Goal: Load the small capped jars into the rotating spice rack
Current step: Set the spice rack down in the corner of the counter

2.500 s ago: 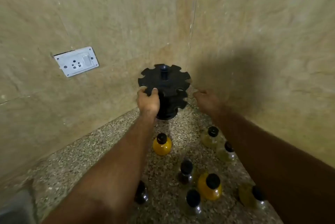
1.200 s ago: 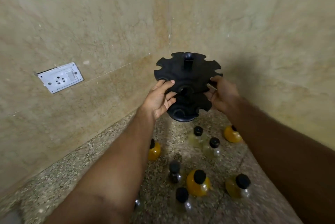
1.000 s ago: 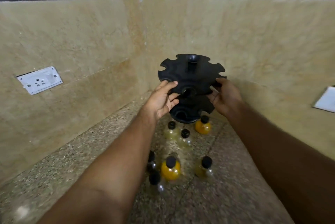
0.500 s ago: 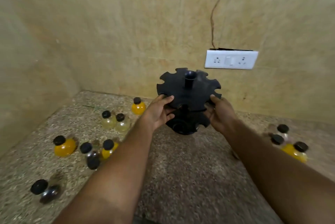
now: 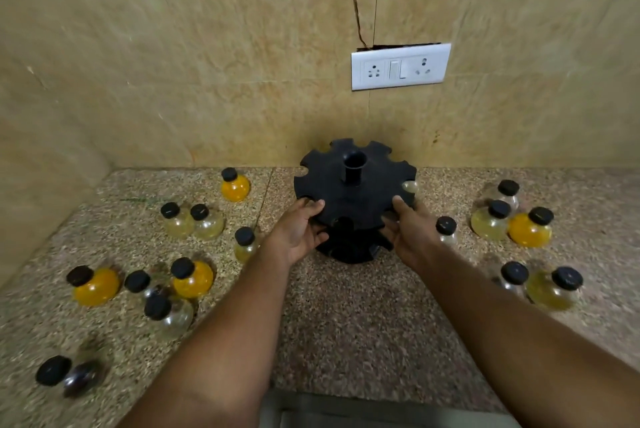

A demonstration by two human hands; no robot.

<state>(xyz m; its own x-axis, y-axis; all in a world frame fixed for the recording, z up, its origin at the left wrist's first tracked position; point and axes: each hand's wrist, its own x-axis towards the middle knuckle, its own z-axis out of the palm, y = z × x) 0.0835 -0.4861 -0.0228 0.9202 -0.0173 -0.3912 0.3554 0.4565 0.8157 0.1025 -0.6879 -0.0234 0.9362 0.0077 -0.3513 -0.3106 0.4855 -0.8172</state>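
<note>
Speckled stone counter (image 5: pixel 346 323): left hand (image 5: pixel 298 232) and right hand (image 5: pixel 410 233) grip the spice rack (image 5: pixel 353 195), steadying it between scattered jars (image 5: pixel 192 277).

No readable text

Neither the black-capped jars (image 5: pixel 193 278), the black rack (image 5: pixel 353 185) nor the white wall socket plate (image 5: pixel 400 66) bears any legible lettering or number.

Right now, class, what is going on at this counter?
A person grips a black rotating spice rack with both hands, the left hand and right hand on opposite edges of its notched top disc. It sits near the wall, below a white socket plate. Its slots look empty. Small black-capped jars stand or lie on the speckled counter on both sides, like one orange jar on the left.
</note>
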